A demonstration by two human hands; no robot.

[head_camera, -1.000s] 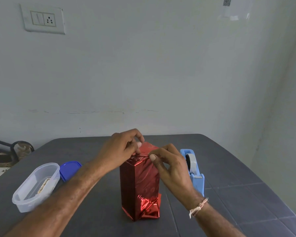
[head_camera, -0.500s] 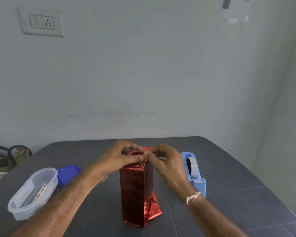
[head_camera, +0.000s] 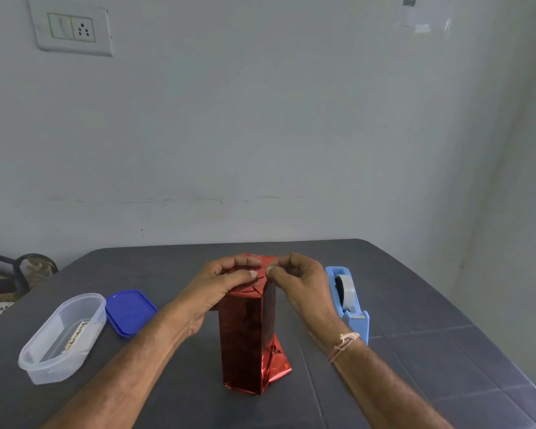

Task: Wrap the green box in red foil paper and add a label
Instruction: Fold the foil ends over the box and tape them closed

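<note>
A tall box wrapped in red foil paper (head_camera: 248,335) stands upright on the dark grey table (head_camera: 415,305), with loose foil bunched at its lower right. None of the green box shows. My left hand (head_camera: 226,283) curls over the top of the box and presses the folded foil with its thumb. My right hand (head_camera: 297,280) pinches the foil at the top edge, thumb tip almost touching the left thumb. Whether a strip of tape lies under the fingers is unclear.
A light blue tape dispenser (head_camera: 348,301) stands just right of my right hand. On the left lie a clear plastic tub (head_camera: 61,335) with a paper slip inside and its blue lid (head_camera: 129,311). A wall runs behind the table.
Both hands have closed in over the top of the box until the thumbs nearly meet. The top foil flap now lies flatter. The camera has tilted slightly.
</note>
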